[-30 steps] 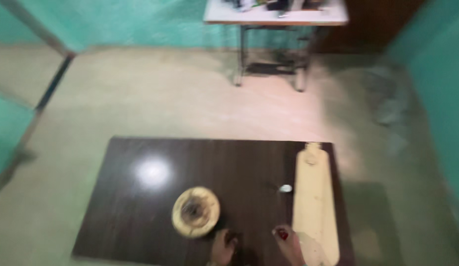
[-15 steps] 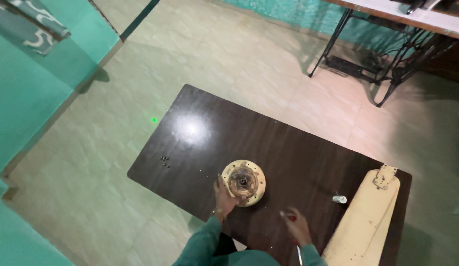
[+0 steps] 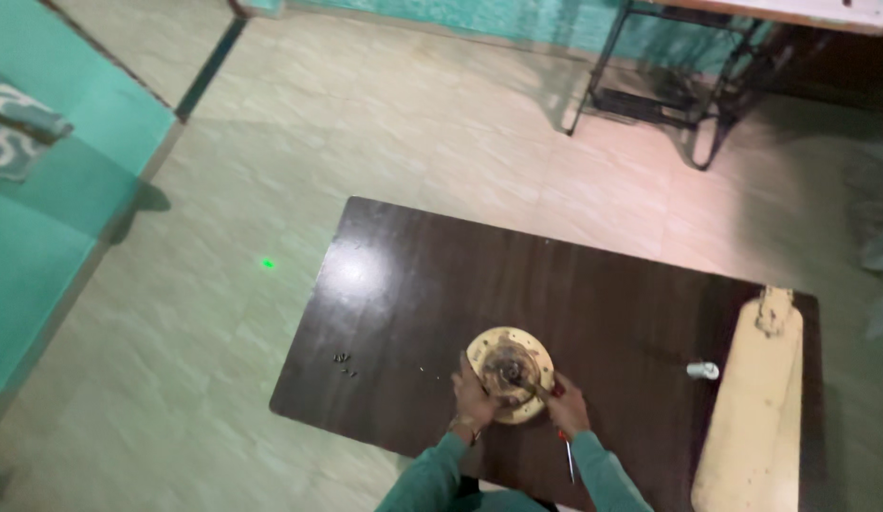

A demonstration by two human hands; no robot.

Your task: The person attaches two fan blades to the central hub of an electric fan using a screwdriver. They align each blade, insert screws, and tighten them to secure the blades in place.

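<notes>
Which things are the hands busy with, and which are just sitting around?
Busy with: round yellow disc part, steadied by the left hand; screwdriver in the right hand.

Just sitting: small screws, little white cylinder, long cream blade, all on the dark table.

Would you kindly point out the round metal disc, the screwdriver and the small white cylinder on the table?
round metal disc (image 3: 507, 360), head view, upper left face.
screwdriver (image 3: 569, 460), head view, metal shaft below the right hand.
small white cylinder (image 3: 702, 370), head view, middle of its side.
</notes>
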